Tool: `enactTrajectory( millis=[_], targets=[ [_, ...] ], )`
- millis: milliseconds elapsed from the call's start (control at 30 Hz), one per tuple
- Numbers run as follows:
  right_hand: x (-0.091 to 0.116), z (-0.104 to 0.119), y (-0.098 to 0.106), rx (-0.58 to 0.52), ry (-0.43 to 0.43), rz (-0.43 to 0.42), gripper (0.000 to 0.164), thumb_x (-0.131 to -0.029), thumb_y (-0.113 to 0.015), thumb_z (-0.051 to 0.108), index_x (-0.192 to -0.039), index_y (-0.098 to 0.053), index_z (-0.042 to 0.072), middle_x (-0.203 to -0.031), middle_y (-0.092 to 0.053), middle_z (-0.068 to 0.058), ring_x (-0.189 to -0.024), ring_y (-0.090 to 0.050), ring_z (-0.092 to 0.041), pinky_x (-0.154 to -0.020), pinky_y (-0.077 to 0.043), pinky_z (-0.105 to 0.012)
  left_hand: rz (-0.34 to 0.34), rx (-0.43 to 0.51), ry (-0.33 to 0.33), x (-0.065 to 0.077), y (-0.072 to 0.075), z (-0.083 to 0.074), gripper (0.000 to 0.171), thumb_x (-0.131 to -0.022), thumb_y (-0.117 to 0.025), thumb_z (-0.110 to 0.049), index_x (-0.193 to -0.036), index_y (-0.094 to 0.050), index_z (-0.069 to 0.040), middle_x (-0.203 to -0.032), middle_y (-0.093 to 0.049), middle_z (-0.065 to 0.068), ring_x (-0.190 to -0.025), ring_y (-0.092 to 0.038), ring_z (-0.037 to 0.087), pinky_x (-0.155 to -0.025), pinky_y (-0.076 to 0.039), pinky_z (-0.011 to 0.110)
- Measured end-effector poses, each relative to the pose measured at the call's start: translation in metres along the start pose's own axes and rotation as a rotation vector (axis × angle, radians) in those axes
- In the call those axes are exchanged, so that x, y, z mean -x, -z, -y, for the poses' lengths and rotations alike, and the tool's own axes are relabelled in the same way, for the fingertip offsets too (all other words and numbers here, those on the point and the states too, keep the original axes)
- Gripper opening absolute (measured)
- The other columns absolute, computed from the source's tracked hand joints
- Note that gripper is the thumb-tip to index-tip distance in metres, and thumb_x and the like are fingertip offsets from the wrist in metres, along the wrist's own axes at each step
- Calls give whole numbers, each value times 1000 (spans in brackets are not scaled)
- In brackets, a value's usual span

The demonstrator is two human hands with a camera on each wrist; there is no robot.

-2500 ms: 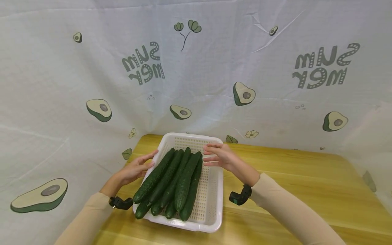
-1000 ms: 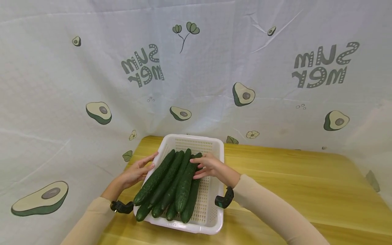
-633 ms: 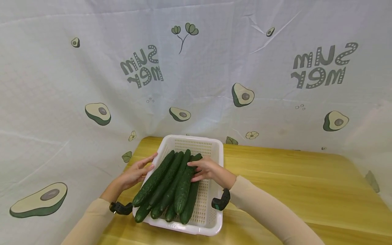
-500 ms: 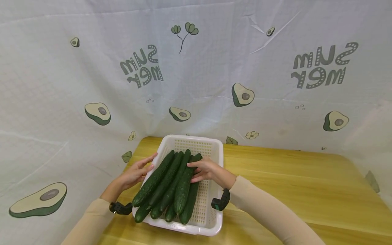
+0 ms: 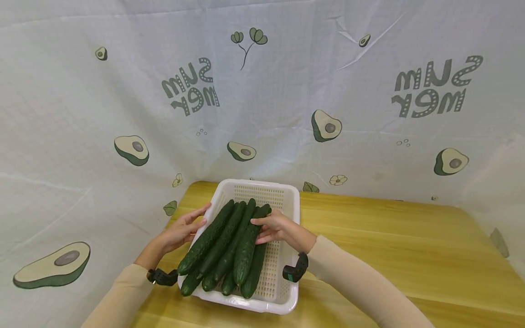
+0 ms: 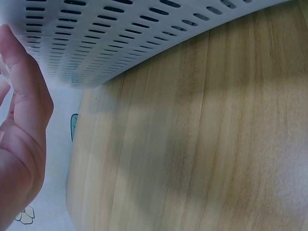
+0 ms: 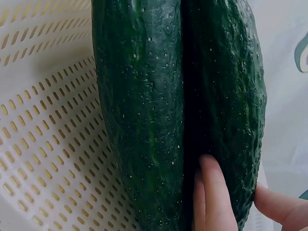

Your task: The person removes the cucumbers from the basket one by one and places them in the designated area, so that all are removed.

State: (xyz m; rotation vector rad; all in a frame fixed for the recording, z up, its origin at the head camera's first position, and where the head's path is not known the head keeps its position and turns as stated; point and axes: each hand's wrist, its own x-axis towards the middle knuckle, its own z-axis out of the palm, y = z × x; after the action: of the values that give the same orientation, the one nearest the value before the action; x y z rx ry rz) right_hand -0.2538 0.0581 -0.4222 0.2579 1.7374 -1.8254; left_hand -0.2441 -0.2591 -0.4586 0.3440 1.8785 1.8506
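1. Pinching the uppermost right-hand cucumber [image 5: 244,259] near its far end, the right hand [image 5: 279,226] sets its thumb on one side and tucks its fingers into the gap on the other.
2. This cucumber rests on the pile inside the basket, its length running from the grip back toward the person.
3. Just beside and below the grip lies the neighbouring cucumber [image 5: 256,273], its near end showing past the held one.
4. Left of the grip, more dark green cucumbers [image 5: 217,243] lie side by side, some stacked over others.
5. Around the pile stands a white slotted plastic basket [image 5: 295,287]; part of its perforated floor shows right of the grip.
6. Across the pile from the grip, the left hand [image 5: 180,232] touches the basket's left rim, fingers loosely extended rather than clenched.
7. Underneath, a wood-grain table [image 5: 389,246] stretches out to the grip's right.
8. Beyond the grip hangs a white curtain [image 5: 279,91] printed with avocados and mirrored "summer" lettering.
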Motion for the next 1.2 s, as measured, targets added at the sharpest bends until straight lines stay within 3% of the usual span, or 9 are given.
enactTrajectory(
  millis=[100,300,533,833,1067,1133,1200],
  targets=[
    [2,0,0,7,8,1,76,-99,-63,5,-149,-10,-13,-129,-40,-50,-105,-61,-53,-72,-60,-43,-4,-3,2,0,-1,-1,61,-108,-45,-15,-162,-15,-19,-164,-6,15,-108,-63,20,-84,-57,38],
    [2,-1,0,-21,20,10,87,-99,-62,5,-154,3,-9,-138,-29,-49,-109,-57,-55,-72,-60,-42,-11,-12,3,1,-2,-2,62,-108,-46,-17,-162,-15,-19,-164,-6,15,-108,-63,20,-84,-57,38],
    [4,4,0,-42,43,34,83,-100,-60,6,-154,0,-12,-144,-24,-48,-119,-50,-57,-74,-60,-41,-12,-10,0,2,-1,-1,61,-108,-46,-16,-162,-16,-18,-164,-7,16,-105,-64,19,-82,-58,37],
    [12,13,9,-26,84,52,82,-102,-59,11,-154,-1,-13,-139,-34,-45,-107,-61,-48,-63,-60,-33,-10,-15,1,1,-1,-1,61,-108,-46,-16,-162,-16,-19,-164,-9,16,-105,-64,19,-82,-58,36],
    [22,22,24,-56,124,129,82,-104,-55,15,-155,5,-9,-148,-21,-43,-130,-42,-51,-64,-59,-29,-16,-15,0,1,-2,-2,61,-108,-46,-17,-162,-16,-19,-164,-9,16,-106,-63,19,-82,-58,36],
    [25,25,29,-57,142,148,80,-104,-53,15,-155,4,-9,-150,-19,-41,-127,-46,-48,-65,-58,-28,-16,-14,-2,1,-2,-2,62,-108,-47,-17,-162,-16,-19,-164,-9,16,-106,-63,19,-83,-58,36],
    [28,27,34,-53,164,170,78,-105,-51,16,-156,4,-8,-150,-19,-39,-113,-56,-38,-64,-57,-26,-14,-13,-1,1,-2,-2,62,-108,-47,-17,-162,-16,-19,-164,-8,15,-106,-63,18,-83,-58,37]
  ],
)
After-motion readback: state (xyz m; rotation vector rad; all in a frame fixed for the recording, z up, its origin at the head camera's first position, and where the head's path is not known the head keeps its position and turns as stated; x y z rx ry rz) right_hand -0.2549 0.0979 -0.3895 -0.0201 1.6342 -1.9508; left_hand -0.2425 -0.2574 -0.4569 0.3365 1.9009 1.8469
